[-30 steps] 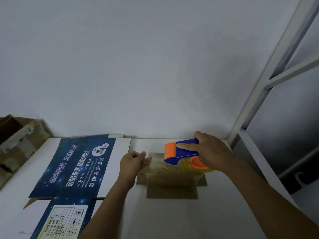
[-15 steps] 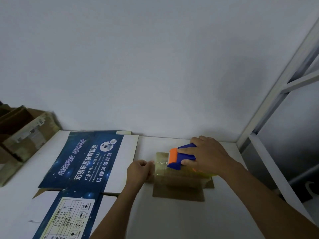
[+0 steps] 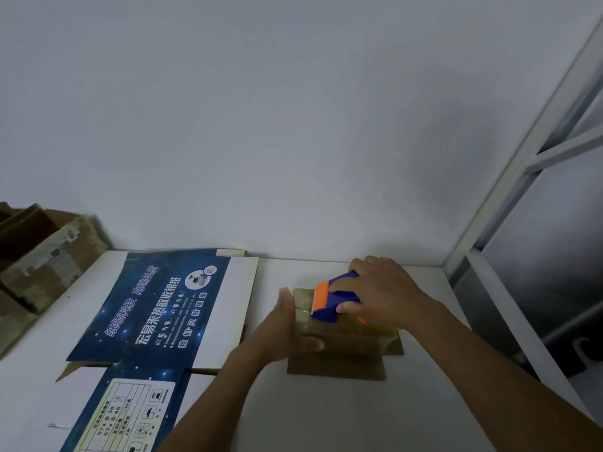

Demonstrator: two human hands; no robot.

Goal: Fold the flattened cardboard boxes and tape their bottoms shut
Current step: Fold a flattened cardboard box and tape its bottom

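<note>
A small brown cardboard box stands on the white table, its taped side facing up. My right hand grips a blue and orange tape dispenser and holds it on the top of the box, orange blade to the left. My left hand lies flat against the box's left side, fingers straight, thumb across its front. A flattened blue and white printed box lies on the table to the left.
Open brown cartons sit at the far left edge. A plain wall runs behind the table. A white metal frame rises at the right, with dark floor beyond it.
My left hand has opened from a curled pinch at the tape end to a flat press on the box's left side. The dispenser has stayed on the box top.
</note>
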